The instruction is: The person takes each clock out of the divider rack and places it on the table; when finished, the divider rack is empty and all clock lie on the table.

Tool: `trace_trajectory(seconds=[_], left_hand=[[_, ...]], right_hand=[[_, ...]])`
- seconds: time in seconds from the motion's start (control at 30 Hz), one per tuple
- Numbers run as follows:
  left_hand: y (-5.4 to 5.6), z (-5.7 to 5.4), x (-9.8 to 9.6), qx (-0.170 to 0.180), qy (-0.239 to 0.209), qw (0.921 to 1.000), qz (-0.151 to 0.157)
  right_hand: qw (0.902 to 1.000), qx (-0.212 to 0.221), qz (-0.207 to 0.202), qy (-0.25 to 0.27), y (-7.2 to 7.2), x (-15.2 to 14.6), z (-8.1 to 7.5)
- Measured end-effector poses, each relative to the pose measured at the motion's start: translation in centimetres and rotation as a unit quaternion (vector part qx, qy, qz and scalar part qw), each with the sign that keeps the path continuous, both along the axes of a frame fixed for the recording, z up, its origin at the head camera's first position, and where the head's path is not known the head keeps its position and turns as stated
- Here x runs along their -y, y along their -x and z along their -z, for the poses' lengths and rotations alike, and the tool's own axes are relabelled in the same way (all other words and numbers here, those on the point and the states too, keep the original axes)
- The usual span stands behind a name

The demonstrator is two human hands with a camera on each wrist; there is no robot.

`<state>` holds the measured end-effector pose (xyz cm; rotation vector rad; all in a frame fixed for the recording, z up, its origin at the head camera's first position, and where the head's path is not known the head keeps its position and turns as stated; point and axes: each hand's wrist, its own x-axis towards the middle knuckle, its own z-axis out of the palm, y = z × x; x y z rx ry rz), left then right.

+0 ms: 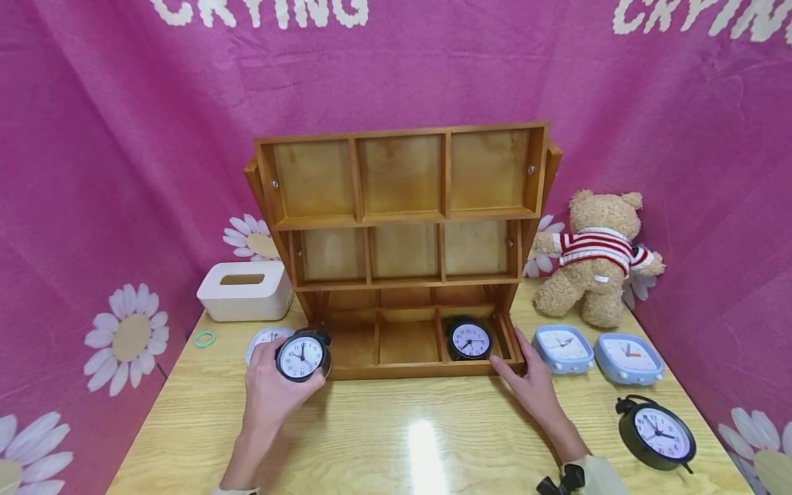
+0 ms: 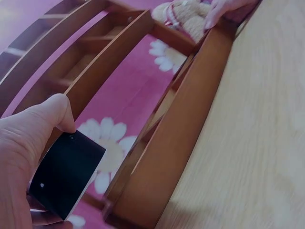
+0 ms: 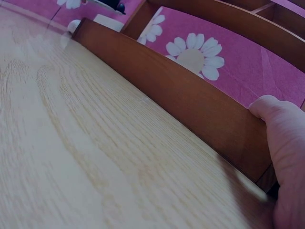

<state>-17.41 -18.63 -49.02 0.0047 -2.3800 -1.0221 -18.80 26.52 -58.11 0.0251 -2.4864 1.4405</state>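
My left hand [image 1: 277, 385] grips a round black alarm clock [image 1: 301, 357] with a white dial, at the left front corner of a wooden tiered shelf [image 1: 396, 371]. In the left wrist view the black side of that clock [image 2: 68, 174] sits between thumb and fingers, above the table. The right hand [image 1: 533, 385] holds the shelf's bottom right corner, its thumb on the front board's top edge and its fingers along the outer side. Another black clock [image 1: 469, 340] stands in the bottom tier's right compartment. A pale round clock [image 1: 262, 338] lies partly hidden behind my left hand.
Right of the shelf are two blue clocks [image 1: 563, 349], a black alarm clock [image 1: 657, 433] and a teddy bear [image 1: 600, 254] in a striped sweater. A white tissue box [image 1: 244, 299] and a green ring [image 1: 205, 339] are at the left. A pink curtain [image 1: 396, 69] hangs behind.
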Motion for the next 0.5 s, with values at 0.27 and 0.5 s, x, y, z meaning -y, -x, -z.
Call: trace_trajectory(seconds=[0.27,0.5], left_hand=[[0.1,-0.2,3.9,0.022,-0.021,0.998,-0.056],[0.7,-0.3,7.6,0.058,-0.028,0.9934,-0.095]], right_hand=[[1.0,0.002,-0.001,-0.002,0.0,-0.1,0.1],[1.0,0.008,0.001,0.001,0.0,0.1,-0.1]])
